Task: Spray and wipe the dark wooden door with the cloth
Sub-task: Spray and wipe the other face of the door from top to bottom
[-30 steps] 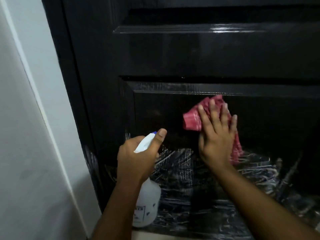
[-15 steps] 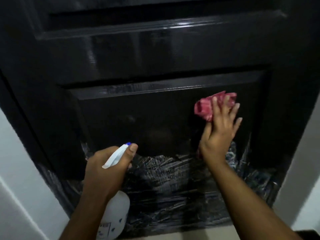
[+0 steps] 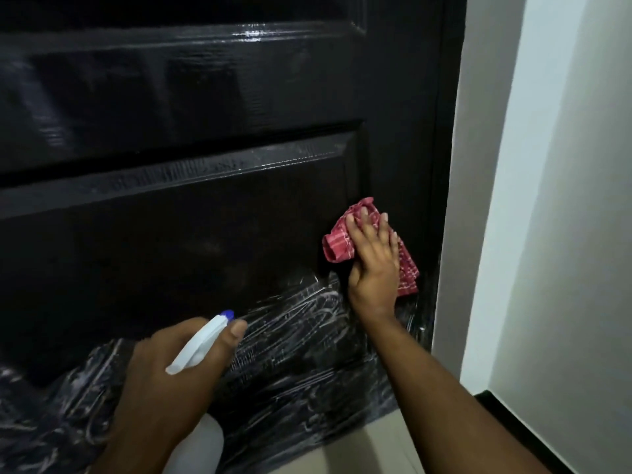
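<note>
A red cloth (image 3: 337, 246) is pressed low on the right of the dark wooden door (image 3: 171, 251) by the flat-fingered right hand (image 3: 374, 265). At near left a white spray bottle (image 3: 198, 347) is gripped by the left hand (image 3: 171, 381); its contents cannot be told.

Dim, soft-focus wide-angle view; glare streaks the glossy door (image 3: 205, 97) above, its edges bowed by the lens.

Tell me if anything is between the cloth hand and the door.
Nothing visible does. The right hand presses the red cloth straight against the door, at the lower panel's right edge. The left hand, gripping the spray bottle, sits lower and to the left, clear of the cloth.
</note>
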